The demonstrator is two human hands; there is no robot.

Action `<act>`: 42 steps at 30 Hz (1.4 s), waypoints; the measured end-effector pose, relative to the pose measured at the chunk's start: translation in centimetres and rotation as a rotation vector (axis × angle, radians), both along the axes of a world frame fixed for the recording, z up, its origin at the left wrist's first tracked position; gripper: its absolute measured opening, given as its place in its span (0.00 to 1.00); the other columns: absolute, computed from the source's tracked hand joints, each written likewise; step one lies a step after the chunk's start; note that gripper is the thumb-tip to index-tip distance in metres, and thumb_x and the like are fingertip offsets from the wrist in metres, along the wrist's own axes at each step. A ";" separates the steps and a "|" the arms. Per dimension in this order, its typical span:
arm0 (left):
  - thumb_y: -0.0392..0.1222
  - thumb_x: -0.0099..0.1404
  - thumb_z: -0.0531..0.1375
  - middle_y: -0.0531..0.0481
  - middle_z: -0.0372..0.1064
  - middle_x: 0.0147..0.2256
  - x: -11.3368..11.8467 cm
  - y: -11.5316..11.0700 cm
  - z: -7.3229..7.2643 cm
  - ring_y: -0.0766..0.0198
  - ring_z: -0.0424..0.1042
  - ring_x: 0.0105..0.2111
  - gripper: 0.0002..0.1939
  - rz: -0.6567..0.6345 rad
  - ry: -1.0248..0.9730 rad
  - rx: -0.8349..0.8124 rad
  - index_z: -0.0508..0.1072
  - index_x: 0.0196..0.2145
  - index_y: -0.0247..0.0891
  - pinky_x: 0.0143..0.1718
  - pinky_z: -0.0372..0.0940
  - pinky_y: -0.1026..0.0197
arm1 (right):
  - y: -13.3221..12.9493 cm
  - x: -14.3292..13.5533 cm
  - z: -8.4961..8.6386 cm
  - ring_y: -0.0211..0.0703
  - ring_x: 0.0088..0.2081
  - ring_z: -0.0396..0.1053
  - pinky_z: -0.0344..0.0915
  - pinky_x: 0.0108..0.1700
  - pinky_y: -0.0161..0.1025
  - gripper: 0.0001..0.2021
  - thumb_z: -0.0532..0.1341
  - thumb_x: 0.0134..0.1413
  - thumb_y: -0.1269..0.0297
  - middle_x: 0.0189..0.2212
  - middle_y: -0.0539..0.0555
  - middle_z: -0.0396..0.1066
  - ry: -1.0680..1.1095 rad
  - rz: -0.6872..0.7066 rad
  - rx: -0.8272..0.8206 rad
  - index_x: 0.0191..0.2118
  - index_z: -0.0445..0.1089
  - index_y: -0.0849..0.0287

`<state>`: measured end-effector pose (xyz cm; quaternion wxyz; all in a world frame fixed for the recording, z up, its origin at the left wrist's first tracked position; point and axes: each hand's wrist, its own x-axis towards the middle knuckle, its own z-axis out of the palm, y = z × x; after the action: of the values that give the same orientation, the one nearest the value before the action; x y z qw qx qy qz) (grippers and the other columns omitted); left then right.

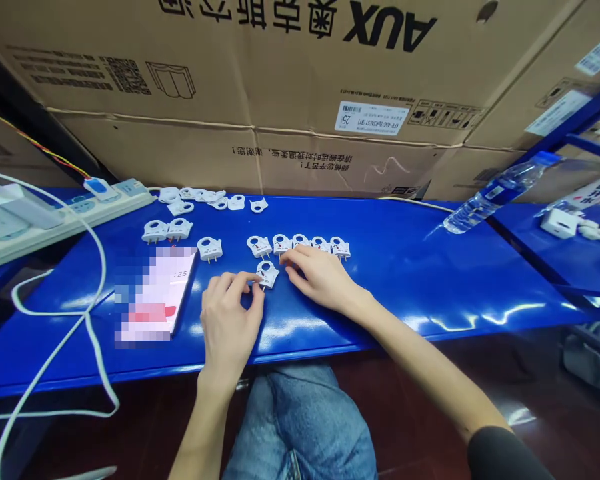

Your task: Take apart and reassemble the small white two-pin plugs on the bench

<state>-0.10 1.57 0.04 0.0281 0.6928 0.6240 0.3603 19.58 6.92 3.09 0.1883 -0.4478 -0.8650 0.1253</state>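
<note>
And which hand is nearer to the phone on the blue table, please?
Left. The left hand is just right of the phone, not touching it; the right hand is farther right, at the row of white plugs.

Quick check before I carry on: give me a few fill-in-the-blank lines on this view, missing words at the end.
The frontmost white plug is at the fingertips of the ____ hand.
The benchtop is coloured ____.
The large Latin letters on the cardboard box spell ____.

Missing words: left; blue; AUX.
</note>
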 end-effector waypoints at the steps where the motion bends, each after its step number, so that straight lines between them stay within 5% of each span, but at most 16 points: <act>1: 0.40 0.72 0.56 0.49 0.70 0.33 0.0 0.0 0.0 0.53 0.69 0.39 0.08 0.011 0.004 -0.001 0.76 0.38 0.44 0.44 0.63 0.51 | 0.0 0.0 0.0 0.47 0.48 0.73 0.68 0.48 0.41 0.10 0.56 0.72 0.70 0.47 0.57 0.76 -0.006 -0.002 -0.003 0.52 0.72 0.58; 13: 0.42 0.68 0.61 0.47 0.73 0.38 0.1 -0.2 0.2 0.49 0.71 0.45 0.04 0.067 -0.021 -0.072 0.77 0.37 0.45 0.48 0.61 0.46 | 0.3 -0.5 -1.1 0.55 0.62 0.62 0.65 0.65 0.55 0.23 0.54 0.69 0.74 0.63 0.62 0.69 -0.079 0.104 0.117 0.66 0.67 0.62; 25: 0.46 0.72 0.58 0.44 0.72 0.38 -0.4 -0.2 0.0 0.46 0.68 0.43 0.09 0.224 -0.037 -0.045 0.78 0.41 0.43 0.46 0.62 0.45 | -0.2 -0.8 -1.3 0.61 0.68 0.55 0.62 0.65 0.59 0.26 0.55 0.68 0.73 0.70 0.62 0.60 -0.246 0.037 0.183 0.69 0.66 0.58; 42: 0.48 0.73 0.57 0.40 0.75 0.49 -0.1 -0.1 -0.2 0.40 0.69 0.51 0.17 0.223 0.018 -0.024 0.76 0.55 0.43 0.52 0.63 0.38 | -0.3 -0.9 -1.3 0.60 0.69 0.55 0.63 0.65 0.60 0.26 0.55 0.68 0.73 0.70 0.64 0.59 -0.222 0.057 0.175 0.69 0.66 0.56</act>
<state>-0.23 1.51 -0.13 -0.0097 0.6219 0.7017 0.3475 18.65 6.62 1.77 0.1262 -0.4160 -0.9005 0.0045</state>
